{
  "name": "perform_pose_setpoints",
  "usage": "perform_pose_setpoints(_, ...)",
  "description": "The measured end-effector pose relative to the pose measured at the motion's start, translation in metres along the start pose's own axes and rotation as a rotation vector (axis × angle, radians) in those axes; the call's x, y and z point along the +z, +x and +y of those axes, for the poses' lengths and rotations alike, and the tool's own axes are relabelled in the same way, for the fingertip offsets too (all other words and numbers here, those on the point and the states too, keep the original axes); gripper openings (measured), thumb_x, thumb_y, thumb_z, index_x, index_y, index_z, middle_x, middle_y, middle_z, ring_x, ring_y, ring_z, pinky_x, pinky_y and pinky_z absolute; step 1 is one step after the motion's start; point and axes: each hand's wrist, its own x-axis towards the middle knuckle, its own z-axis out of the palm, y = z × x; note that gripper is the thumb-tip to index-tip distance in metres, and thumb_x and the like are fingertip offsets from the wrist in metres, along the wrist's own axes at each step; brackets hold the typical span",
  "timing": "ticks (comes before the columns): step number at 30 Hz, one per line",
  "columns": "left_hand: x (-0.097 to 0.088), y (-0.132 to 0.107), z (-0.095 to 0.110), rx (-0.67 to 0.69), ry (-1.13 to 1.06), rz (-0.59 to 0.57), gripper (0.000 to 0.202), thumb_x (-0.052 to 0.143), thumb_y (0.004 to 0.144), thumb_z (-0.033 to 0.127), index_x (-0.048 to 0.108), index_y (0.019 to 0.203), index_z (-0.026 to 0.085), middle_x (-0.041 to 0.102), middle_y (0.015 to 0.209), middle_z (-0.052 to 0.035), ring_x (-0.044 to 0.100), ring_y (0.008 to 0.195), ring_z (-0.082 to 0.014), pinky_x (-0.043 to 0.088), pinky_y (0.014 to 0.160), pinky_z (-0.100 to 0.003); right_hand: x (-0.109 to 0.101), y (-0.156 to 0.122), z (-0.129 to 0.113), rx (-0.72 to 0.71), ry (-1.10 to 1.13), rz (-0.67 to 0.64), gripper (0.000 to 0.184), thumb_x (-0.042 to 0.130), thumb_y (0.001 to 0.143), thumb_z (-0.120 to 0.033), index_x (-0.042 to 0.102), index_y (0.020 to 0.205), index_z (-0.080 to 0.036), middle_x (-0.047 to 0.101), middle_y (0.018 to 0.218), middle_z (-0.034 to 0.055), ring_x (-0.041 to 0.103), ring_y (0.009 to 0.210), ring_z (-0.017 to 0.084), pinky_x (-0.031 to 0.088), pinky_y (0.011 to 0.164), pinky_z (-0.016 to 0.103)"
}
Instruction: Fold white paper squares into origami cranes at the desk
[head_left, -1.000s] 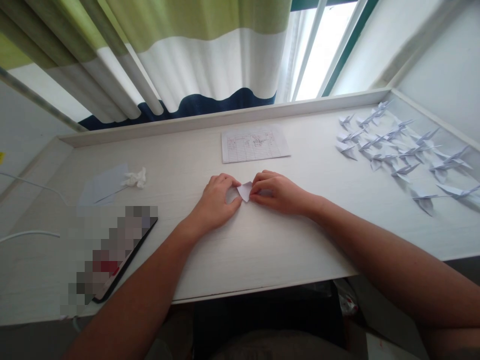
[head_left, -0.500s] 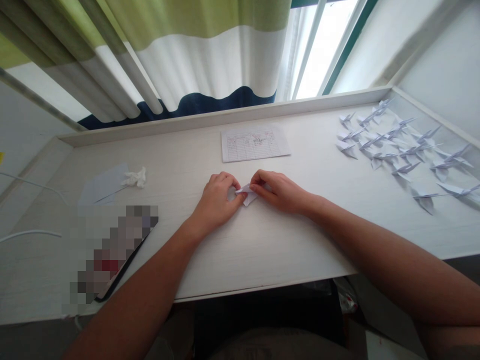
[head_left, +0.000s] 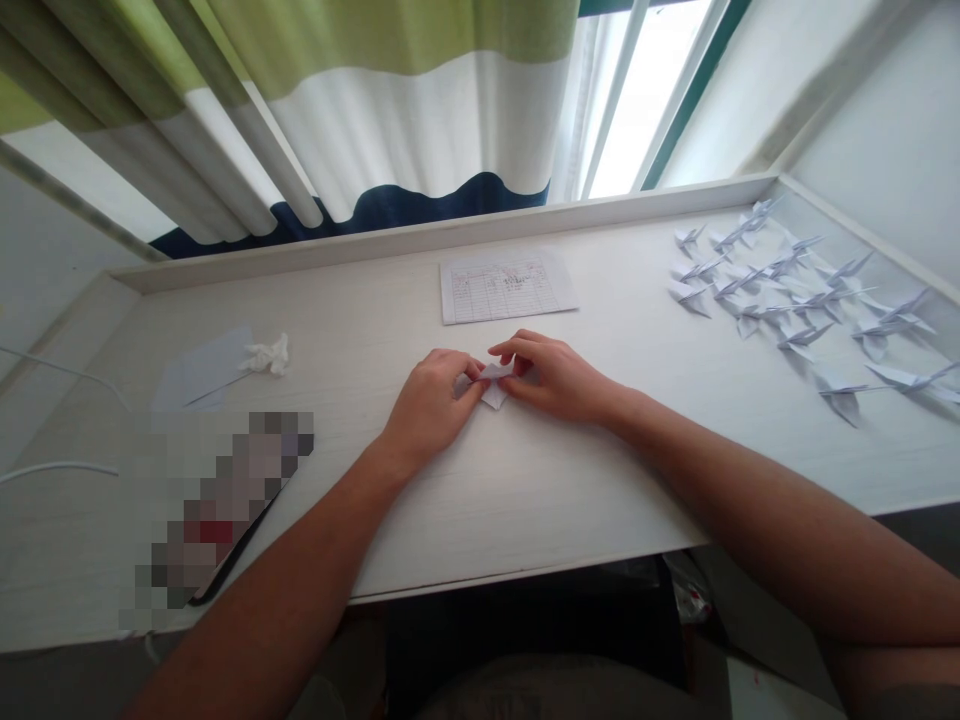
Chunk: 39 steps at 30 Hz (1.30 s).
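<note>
Between my hands, at the middle of the desk, is a small piece of folded white paper (head_left: 494, 392) with a pointed lower end. My left hand (head_left: 439, 392) pinches its left side between thumb and fingers. On the other side, my right hand (head_left: 555, 378) has its thumb against the paper, the fingers curled above and the index finger a little raised. Fingers cover both side edges of the paper. Off to the right, several folded paper cranes (head_left: 806, 298) stand in a group on the desk.
A printed sheet with a table (head_left: 510, 288) lies beyond my hands. To the left are flat paper sheets (head_left: 202, 370), a crumpled tissue (head_left: 268, 355) and a blurred-out dark-edged device (head_left: 240, 530). White cables (head_left: 60, 467) run in from the left. A raised ledge (head_left: 450, 232) borders the white desk (head_left: 525, 500).
My right index finger has lifted and extended to the left. The folded paper has turned, and its point now faces me. The view has shifted slightly.
</note>
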Motion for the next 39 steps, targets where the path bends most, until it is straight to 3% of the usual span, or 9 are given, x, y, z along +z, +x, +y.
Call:
perform_pose_setpoints(5,0.000,0.000,0.003,0.013,-0.046,0.057,0.005,0.070,0.095,0.018,0.070,0.094,0.023,0.079,0.098,-0.0023,0.072,0.092,-0.0216,0.058,0.089,-0.037,0.001,0.002,-0.003,-0.032,-0.003,0.016,0.012,0.065,0.094,-0.017,0.077,0.098,-0.017,0.070,0.094,0.0060,0.065,0.080,0.017,0.051,0.073,0.030)
perform_pose_setpoints(10,0.001,-0.001,0.007,0.079,-0.154,0.152,0.010,0.071,0.095,0.021,0.069,0.105,0.022,0.079,0.103,-0.0028,0.074,0.092,-0.0184,0.061,0.087,-0.033,0.000,0.000,-0.006,-0.082,0.005,0.105,0.012,0.063,0.100,-0.023,0.073,0.096,-0.019,0.072,0.094,0.0052,0.065,0.081,0.017,0.051,0.074,0.030)
perform_pose_setpoints(13,0.002,-0.002,0.006,0.011,-0.197,0.147,0.022,0.073,0.095,0.023,0.069,0.116,0.022,0.080,0.106,-0.0041,0.077,0.092,-0.0186,0.062,0.086,-0.032,0.001,-0.001,-0.007,-0.103,0.026,0.137,0.013,0.061,0.101,-0.023,0.072,0.097,-0.019,0.073,0.097,0.0060,0.067,0.082,0.017,0.053,0.073,0.030)
perform_pose_setpoints(16,0.002,-0.002,0.005,-0.039,-0.191,0.137,0.018,0.072,0.097,0.025,0.072,0.114,0.022,0.082,0.105,-0.0046,0.079,0.092,-0.0198,0.064,0.083,-0.031,0.002,-0.001,-0.008,-0.088,0.049,0.152,0.010,0.062,0.098,-0.020,0.072,0.097,-0.019,0.074,0.097,0.0056,0.068,0.081,0.016,0.054,0.070,0.029)
perform_pose_setpoints(22,0.003,-0.004,0.012,0.114,-0.078,0.194,0.018,0.066,0.098,0.017,0.076,0.112,0.023,0.084,0.108,-0.0037,0.079,0.095,-0.0198,0.064,0.092,-0.034,0.006,-0.001,-0.011,-0.096,0.022,0.184,0.012,0.064,0.095,-0.015,0.074,0.100,-0.021,0.076,0.094,0.0040,0.069,0.080,0.016,0.056,0.073,0.030)
perform_pose_setpoints(26,0.003,-0.006,0.012,0.132,0.022,0.219,0.029,0.064,0.094,0.010,0.074,0.119,0.020,0.084,0.111,-0.0054,0.080,0.097,-0.0209,0.064,0.089,-0.033,0.007,-0.003,-0.009,-0.152,-0.009,0.212,0.012,0.064,0.098,-0.018,0.075,0.099,-0.020,0.076,0.095,0.0052,0.069,0.081,0.017,0.056,0.075,0.030)
perform_pose_setpoints(31,0.001,-0.007,0.013,0.156,0.136,0.211,0.024,0.056,0.104,0.017,0.074,0.119,0.019,0.083,0.116,-0.0085,0.080,0.104,-0.0244,0.064,0.094,-0.037,0.009,-0.004,-0.010,-0.183,-0.093,0.235,0.013,0.059,0.101,-0.019,0.072,0.100,-0.019,0.076,0.097,0.0073,0.068,0.083,0.018,0.055,0.074,0.031)
perform_pose_setpoints(35,0.001,-0.007,0.015,0.192,0.098,0.221,0.025,0.054,0.104,0.016,0.072,0.120,0.021,0.083,0.116,-0.0070,0.079,0.105,-0.0224,0.063,0.096,-0.037,0.011,-0.004,-0.014,-0.176,-0.133,0.262,0.010,0.058,0.101,-0.020,0.069,0.099,-0.020,0.075,0.093,0.0054,0.067,0.081,0.017,0.053,0.073,0.030)
perform_pose_setpoints(39,0.003,-0.007,0.017,0.137,0.030,0.266,0.035,0.058,0.096,0.011,0.069,0.127,0.023,0.083,0.113,-0.0038,0.078,0.097,-0.0185,0.063,0.095,-0.034,0.011,-0.004,-0.018,-0.216,-0.199,0.272,0.011,0.056,0.104,-0.020,0.066,0.101,-0.022,0.074,0.096,0.0061,0.067,0.086,0.019,0.053,0.076,0.032)
